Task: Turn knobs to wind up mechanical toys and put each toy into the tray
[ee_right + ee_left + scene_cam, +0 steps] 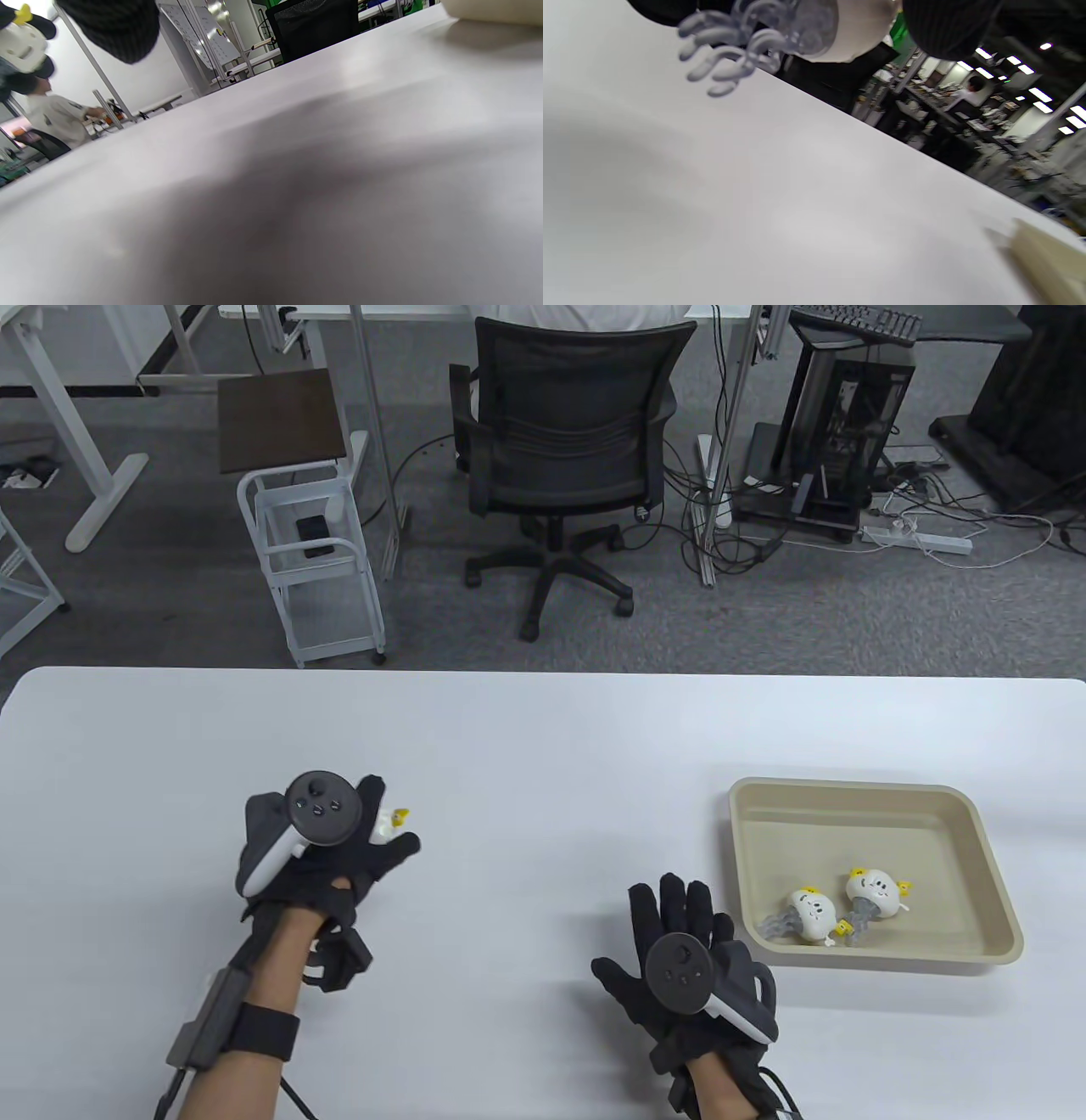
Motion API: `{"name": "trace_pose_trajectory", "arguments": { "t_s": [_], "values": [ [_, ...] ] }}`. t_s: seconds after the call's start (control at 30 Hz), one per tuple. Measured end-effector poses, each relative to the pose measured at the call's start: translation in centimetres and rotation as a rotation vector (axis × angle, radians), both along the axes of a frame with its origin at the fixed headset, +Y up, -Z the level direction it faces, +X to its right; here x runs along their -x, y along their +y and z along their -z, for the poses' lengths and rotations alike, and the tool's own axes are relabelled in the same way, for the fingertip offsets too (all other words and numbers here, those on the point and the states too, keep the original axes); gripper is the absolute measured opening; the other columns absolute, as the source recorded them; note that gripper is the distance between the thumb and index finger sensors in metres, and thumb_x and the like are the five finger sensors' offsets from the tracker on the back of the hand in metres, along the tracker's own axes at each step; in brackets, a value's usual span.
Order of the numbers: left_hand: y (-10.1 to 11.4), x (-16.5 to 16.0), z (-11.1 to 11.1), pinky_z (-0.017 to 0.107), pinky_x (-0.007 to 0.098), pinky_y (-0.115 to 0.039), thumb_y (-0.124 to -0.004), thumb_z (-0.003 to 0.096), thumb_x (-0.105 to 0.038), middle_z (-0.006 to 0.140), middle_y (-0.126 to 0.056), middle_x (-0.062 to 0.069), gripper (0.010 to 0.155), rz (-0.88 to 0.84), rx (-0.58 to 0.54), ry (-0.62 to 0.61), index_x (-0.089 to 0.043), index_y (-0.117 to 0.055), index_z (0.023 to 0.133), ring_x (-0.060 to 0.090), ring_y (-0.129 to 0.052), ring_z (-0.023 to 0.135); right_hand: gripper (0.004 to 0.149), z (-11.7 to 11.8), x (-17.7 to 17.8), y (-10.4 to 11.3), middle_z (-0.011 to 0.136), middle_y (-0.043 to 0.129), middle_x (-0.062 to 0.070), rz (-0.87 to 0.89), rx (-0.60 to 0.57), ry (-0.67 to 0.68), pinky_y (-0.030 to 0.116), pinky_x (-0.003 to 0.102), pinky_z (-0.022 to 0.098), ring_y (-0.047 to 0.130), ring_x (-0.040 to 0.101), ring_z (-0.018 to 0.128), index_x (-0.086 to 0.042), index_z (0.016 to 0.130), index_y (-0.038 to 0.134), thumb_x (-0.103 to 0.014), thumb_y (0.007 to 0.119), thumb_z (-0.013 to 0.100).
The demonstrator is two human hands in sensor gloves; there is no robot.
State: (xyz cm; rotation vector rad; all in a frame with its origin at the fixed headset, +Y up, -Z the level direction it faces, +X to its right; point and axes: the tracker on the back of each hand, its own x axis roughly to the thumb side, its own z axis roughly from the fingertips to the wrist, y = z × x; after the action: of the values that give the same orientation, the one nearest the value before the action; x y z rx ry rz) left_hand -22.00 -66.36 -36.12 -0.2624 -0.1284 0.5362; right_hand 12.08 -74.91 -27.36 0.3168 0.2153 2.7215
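Left hand (327, 848): black sensor glove, left of centre on the table; fingers curled round a white egg-shaped wind-up toy with a yellow knob (392, 823) and translucent grey tentacle legs; toy lifted clear of the surface in the left wrist view.
Held toy, axis: yellow knob points right, toward the other hand; legs point down-left in the left wrist view; exact tilt cannot be told.
Right hand (687, 954): black glove, near edge, right of centre; fingers straight and spread, holding nothing; well apart from the left hand.
Key relation: held toy lies left of the right hand; shallow beige rectangular tray (1001, 899) lies far to the right of the toy, just beside the right hand; right hand is the nearer to the tray.
Tray contents: two matching white toys (844, 903), side by side, near the tray's near wall.
Surface: plain white tabletop (543, 746), smooth.
Room: grey carpet, black mesh office chair (564, 441), white trolley, computer tower with cables beyond the far edge.
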Motion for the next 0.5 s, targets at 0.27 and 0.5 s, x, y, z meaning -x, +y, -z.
{"name": "trace_pose_trajectory", "arguments": {
  "t_s": [0.27,0.5],
  "values": [
    [-6.3,-9.0,-3.9,0.069,0.066,-0.063,-0.074,0.0516,-0.060,0.114,-0.053,0.027,0.093,-0.307,0.152,-0.183,-0.012,-0.032,0.118,0.044,-0.078,0.089,0.083,-0.8,2.3,0.5,0.115,0.055,0.026,0.326,-0.027,0.150,0.056,0.066,0.077,0.062,0.050,0.102,-0.007,0.118,0.030,-0.048,0.078,0.063],
    [-7.6,-12.0,-4.6,0.065,0.064,-0.067,-0.068,0.0550,-0.057,0.114,-0.043,0.036,0.095,-0.453,0.198,-0.226,-0.001,-0.020,0.115,0.048,-0.077,0.090,0.084,-0.6,2.4,-0.2,0.111,0.059,0.027,0.462,-0.025,0.142,0.061,0.060,0.077,0.072,0.046,0.096,-0.007,0.117,0.028,-0.044,0.081,0.064]
  ]
}}
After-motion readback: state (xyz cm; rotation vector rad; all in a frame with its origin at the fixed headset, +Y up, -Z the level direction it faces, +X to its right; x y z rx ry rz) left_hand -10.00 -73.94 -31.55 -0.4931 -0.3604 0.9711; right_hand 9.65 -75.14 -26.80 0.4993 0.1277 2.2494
